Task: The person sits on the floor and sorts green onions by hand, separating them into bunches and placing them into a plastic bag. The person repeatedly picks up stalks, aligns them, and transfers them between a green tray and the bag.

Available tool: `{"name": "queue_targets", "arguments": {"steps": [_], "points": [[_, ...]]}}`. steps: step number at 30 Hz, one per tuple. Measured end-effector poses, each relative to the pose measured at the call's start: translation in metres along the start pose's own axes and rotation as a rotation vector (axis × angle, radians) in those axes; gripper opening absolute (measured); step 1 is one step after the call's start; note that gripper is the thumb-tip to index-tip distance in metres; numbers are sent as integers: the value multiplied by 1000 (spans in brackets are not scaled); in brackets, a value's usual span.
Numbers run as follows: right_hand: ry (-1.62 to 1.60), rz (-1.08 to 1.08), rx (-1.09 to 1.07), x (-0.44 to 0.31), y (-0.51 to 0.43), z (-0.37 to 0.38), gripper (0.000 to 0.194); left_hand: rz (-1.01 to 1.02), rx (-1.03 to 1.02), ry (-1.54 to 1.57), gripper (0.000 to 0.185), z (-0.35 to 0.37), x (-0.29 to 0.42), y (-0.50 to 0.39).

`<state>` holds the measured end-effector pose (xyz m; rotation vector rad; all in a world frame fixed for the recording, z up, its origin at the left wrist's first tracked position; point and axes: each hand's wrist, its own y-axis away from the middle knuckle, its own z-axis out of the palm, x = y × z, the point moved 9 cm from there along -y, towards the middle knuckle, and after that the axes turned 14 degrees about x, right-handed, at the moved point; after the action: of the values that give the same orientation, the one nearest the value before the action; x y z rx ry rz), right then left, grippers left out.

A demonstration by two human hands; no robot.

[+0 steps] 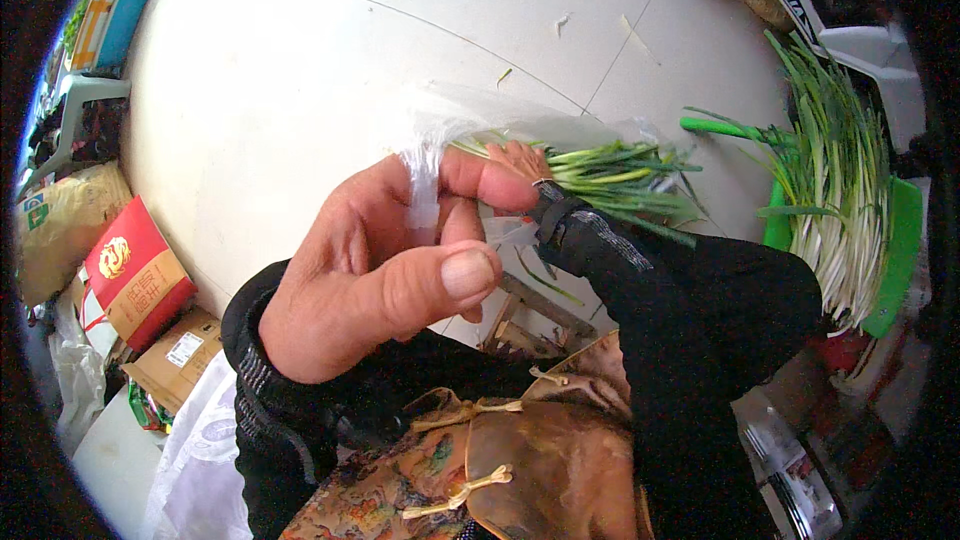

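Note:
A loop of a clear plastic bag [424, 191] runs over the bent fingers of my left hand [375, 262], held up close to the camera with the thumb apart. Beyond it, my right hand [521, 161] is at the pale stalks of a bunch of scallion-like greens [615, 176] and appears to grip them; my left hand and the plastic partly hide its fingers. Thin film spreads behind and around the bunch, whose leaves point right. Below my hands, part of a wooden stool or frame [517, 315] shows.
More long greens [832, 187] rest on a green plastic holder [904, 255] at the right. Plant scraps [562, 24] lie on the white tiled floor [300, 75]. A red gift bag [131, 270], a cardboard box [176, 356] and a grey plastic stool [79, 101] stand left.

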<state>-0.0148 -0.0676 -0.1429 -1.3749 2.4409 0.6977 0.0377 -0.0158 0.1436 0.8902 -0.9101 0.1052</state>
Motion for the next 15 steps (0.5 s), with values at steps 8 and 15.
{"name": "queue_targets", "arguments": {"steps": [8,15], "points": [[-505,-45,37,17,-34,-9,79,22,0,-105,27,-5,7,-2],[200,113,-97,135,-27,-77,32,216,146,-464,19,-55,27,-7]]}}
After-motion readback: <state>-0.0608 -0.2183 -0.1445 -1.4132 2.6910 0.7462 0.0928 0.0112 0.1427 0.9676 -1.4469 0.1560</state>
